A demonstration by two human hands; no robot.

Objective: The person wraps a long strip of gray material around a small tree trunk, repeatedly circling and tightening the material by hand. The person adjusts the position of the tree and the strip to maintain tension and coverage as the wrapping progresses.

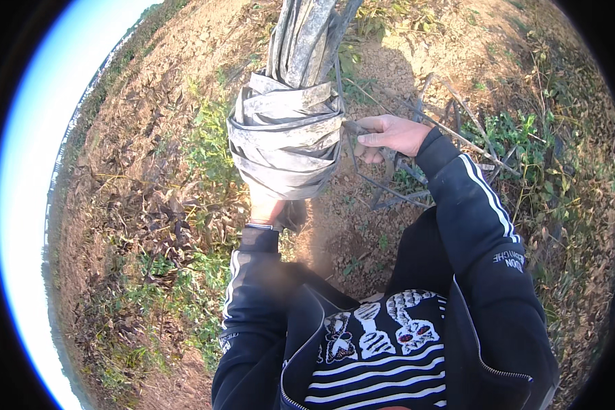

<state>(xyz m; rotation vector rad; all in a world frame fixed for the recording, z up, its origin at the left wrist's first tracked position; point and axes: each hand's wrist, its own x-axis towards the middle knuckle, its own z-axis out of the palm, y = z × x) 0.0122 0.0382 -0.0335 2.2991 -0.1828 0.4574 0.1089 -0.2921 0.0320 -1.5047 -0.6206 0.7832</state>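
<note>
A thick bundle of grey flat plastic tape (287, 136), which looks like drip irrigation tape, stands in front of me. Its lower part is wound round in many overlapping turns. Long folded lengths of the tape (305, 41) run up out of the top of the frame. My left hand (267, 201) supports the bundle from below and behind; the fingers are hidden by the windings. Just right of the bundle, my right hand (384, 136) pinches a dirty strip of the same tape (357, 127) between thumb and fingers. The strip's loose part hangs below that hand.
Loose tangled tape (402, 197) and dry stalks (471, 136) lie on the ground at right. Green weeds (210, 133) and withered leaves (159, 210) cover the soil at left. Bare brown soil (359, 230) shows between my arms.
</note>
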